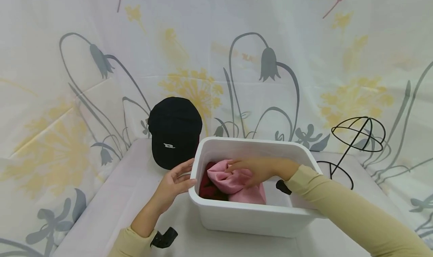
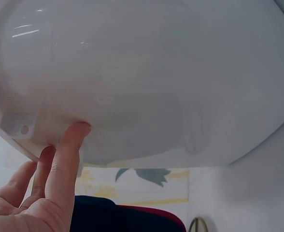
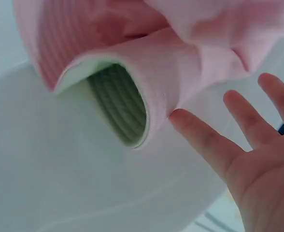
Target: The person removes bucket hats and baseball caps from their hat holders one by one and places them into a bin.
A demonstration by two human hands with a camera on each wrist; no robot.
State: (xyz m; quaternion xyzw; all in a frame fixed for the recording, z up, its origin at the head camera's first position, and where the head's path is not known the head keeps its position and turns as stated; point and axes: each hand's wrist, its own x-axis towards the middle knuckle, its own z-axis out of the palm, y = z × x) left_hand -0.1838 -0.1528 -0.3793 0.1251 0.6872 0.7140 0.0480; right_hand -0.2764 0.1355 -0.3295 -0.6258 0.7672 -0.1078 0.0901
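Note:
A pink bucket hat (image 1: 233, 180) with a pale green lining lies crumpled inside a white plastic bin (image 1: 250, 215). My right hand (image 1: 260, 170) is over it inside the bin. In the right wrist view the fingers (image 3: 205, 137) are spread, one fingertip right at the hat's stitched brim (image 3: 156, 92). Beside the pink hat, partly covered by it, is a dark red and black cloth item (image 1: 209, 185). At the bin's left end, my left hand (image 1: 169, 187) touches the rim and outer wall with extended fingers (image 2: 67, 159).
A black cap (image 1: 176, 131) with a small white emblem stands upright behind the bin's left corner. To the bin's right is a black wire hat stand (image 1: 350, 149) with a domed top. A flower-printed curtain (image 1: 209, 53) hangs behind the white table (image 1: 135, 181).

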